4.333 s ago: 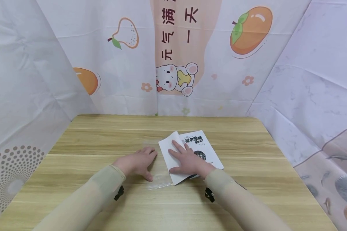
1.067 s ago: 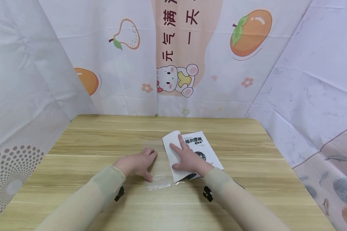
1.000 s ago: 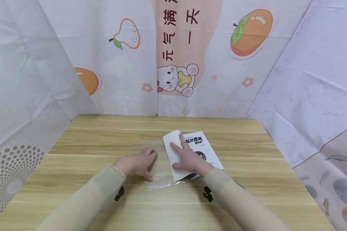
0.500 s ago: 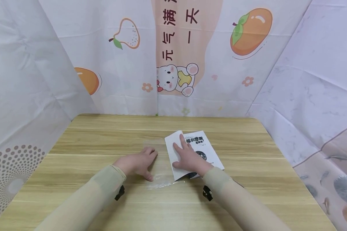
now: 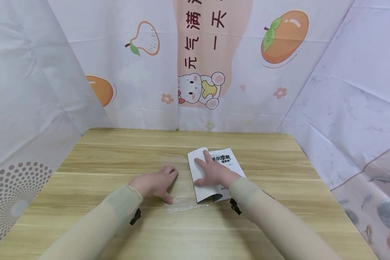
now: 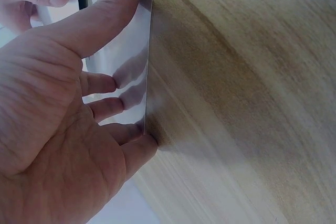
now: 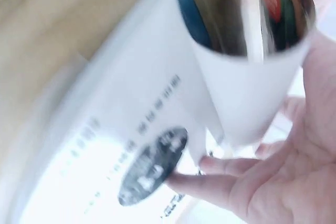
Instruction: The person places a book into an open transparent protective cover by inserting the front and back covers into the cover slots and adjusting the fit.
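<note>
A paperback book (image 5: 233, 164) lies near the table's middle, showing a white title page with black characters and a dark round picture. Its cover (image 5: 203, 194) curls back to the left, white inside up; the right wrist view catches the glossy coloured outside (image 7: 220, 3) of the curl. My right hand (image 5: 211, 173) rests on this cover with spread fingers, two fingertips reaching the title page (image 7: 131, 114). Clear plastic film (image 5: 183, 204) extends leftward from beneath the book. On that film rests my left hand (image 5: 156, 183), fingers relaxed, thumb by the film's edge (image 6: 148, 61).
The wooden table (image 5: 94, 162) stretches around the book on every side. Behind it hangs a white curtain (image 5: 126, 83) with fruit and cartoon prints, and more patterned cloth (image 5: 351, 90) closes off the right side. Dark wrist cameras (image 5: 135, 216) sit under both sleeves.
My right hand and the folded-back cover have shifted gradually to the right, baring more film. The right wrist now covers the round picture in the head view. My left hand stays put.
</note>
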`<action>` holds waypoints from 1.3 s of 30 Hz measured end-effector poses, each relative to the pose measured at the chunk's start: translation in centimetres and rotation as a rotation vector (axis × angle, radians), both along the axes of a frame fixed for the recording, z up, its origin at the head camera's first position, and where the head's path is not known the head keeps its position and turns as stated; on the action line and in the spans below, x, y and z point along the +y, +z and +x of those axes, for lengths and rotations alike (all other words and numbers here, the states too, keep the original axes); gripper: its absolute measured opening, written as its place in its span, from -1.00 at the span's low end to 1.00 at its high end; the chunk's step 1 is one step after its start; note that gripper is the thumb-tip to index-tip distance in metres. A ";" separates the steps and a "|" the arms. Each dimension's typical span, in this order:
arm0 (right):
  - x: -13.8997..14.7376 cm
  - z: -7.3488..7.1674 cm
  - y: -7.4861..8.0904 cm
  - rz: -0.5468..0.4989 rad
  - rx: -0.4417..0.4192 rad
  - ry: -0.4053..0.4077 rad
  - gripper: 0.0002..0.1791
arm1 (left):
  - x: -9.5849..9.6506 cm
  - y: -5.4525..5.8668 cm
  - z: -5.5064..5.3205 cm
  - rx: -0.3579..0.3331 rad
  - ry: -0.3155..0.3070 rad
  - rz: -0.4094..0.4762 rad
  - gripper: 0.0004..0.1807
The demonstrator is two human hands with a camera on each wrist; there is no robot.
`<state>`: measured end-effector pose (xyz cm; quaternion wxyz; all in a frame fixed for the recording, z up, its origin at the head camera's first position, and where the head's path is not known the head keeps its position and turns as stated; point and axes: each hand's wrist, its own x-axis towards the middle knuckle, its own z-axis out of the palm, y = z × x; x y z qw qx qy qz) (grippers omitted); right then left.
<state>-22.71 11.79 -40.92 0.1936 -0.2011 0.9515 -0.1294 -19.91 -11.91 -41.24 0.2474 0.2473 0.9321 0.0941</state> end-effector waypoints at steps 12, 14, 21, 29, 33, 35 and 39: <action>-0.3 -2.7 0.9 0.039 -0.012 0.106 -0.08 | 0.1 -0.1 0.0 0.018 -0.011 0.004 0.20; -0.3 -3.0 0.8 0.018 -0.010 0.116 -0.10 | 0.2 -0.1 0.0 0.018 -0.011 0.002 0.21; -0.4 -4.0 0.5 -0.101 0.000 0.145 -0.10 | 0.2 -0.1 0.0 0.010 -0.007 -0.009 0.23; 0.2 -4.7 -0.4 -0.242 -0.007 0.090 -0.15 | 0.3 0.2 0.2 -0.002 0.011 -0.012 0.22; 0.5 -4.8 -0.7 -0.252 0.008 0.074 -0.18 | 0.4 0.3 0.3 -0.002 0.015 -0.013 0.21; 0.6 -4.8 -0.7 -0.255 0.010 0.063 -0.20 | 0.4 0.3 0.3 -0.006 0.018 -0.012 0.21; 0.6 -4.7 -0.7 -0.267 0.003 0.057 -0.18 | 0.5 0.4 0.4 -0.010 0.016 -0.006 0.21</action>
